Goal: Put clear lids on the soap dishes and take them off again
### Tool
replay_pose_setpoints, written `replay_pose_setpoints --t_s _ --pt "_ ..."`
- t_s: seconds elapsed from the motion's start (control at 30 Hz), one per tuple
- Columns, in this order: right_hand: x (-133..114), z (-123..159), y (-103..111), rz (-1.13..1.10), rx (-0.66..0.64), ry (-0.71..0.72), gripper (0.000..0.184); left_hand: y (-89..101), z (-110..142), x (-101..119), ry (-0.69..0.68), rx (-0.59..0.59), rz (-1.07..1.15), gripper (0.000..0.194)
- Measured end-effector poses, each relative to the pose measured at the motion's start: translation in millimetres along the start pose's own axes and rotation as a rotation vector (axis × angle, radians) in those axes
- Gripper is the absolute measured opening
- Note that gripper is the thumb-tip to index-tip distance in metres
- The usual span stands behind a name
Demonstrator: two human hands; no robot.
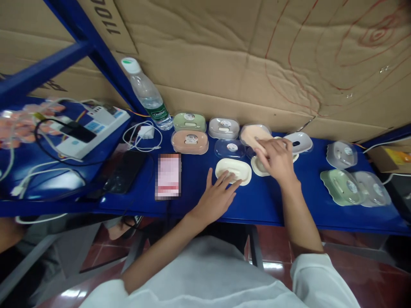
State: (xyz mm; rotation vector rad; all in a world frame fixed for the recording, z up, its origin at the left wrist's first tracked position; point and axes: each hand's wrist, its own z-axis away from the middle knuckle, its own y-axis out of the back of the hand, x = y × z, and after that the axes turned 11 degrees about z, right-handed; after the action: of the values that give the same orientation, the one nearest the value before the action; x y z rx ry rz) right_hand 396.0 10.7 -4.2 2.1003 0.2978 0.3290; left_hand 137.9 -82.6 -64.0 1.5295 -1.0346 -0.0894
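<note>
My left hand (215, 199) has its fingers spread, the tips resting on a cream soap dish part (236, 170) that lies on the blue table. With curled fingers, my right hand (278, 159) grips the near right edge of a peach soap dish (252, 136), which has a clear lid. Beneath and beside that hand lies another cream dish part (259, 167), partly hidden. A white dish part (300, 143) is just right of the hand. Behind my hands sit a dark-looking clear lid (226, 149), a grey soap dish (224, 128), a pink one (190, 141) and a green one (189, 121).
A water bottle (150, 100) stands at the back left near a charger with cable (145, 131). A phone (168, 176) lies left of my hands, a power strip (93, 132) farther left. Several lidded dishes (343, 187) occupy the right. Cardboard (205, 55) walls the back.
</note>
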Motion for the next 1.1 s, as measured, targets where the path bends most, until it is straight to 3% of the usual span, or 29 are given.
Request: replay_pose_setpoints --t_s 0.17,0.3,0.4,0.57,0.67,0.73,0.9,1.0,1.1 --pt "17.4 6.9 1.4 0.237 -0.097 -0.315 0.048 18.8 3.1 -5.9 0.057 0.031 -0.015 0.037" --pt "14.8 5.4 3.4 0.3 -0.253 -0.388 0.05 30.8 12.2 -11.9 0.088 0.045 -0.005 0.034" --pt "14.6 -10.0 4.4 0.308 -0.27 -0.342 0.056 26.1 21.7 -11.3 0.077 0.062 0.048 0.031" --pt "18.9 -59.4 -14.7 0.188 -0.43 -0.051 0.07 12.9 33.9 -4.5 0.018 0.149 0.155 0.024" --pt "20.8 -83.5 -34.0 0.123 -0.583 -0.032 0.087 17.5 36.9 -5.8 0.0 0.198 0.178 0.022" --pt "23.5 -91.5 -42.6 0.089 -0.627 -0.043 0.085 25.2 38.3 -11.3 -0.001 0.232 0.164 0.022" --pt "38.0 -92.8 -40.4 0.029 -0.633 -0.053 0.069 37.6 41.9 -29.2 0.028 0.274 0.104 0.022" --pt "42.3 -92.8 -27.4 0.031 -0.592 -0.076 0.061 30.1 42.4 -29.4 0.027 0.265 0.118 0.022" --pt "35.1 -94.1 -12.0 0.089 -0.449 -0.114 0.046 16.7 41.3 -22.7 0.004 0.229 0.156 0.022"
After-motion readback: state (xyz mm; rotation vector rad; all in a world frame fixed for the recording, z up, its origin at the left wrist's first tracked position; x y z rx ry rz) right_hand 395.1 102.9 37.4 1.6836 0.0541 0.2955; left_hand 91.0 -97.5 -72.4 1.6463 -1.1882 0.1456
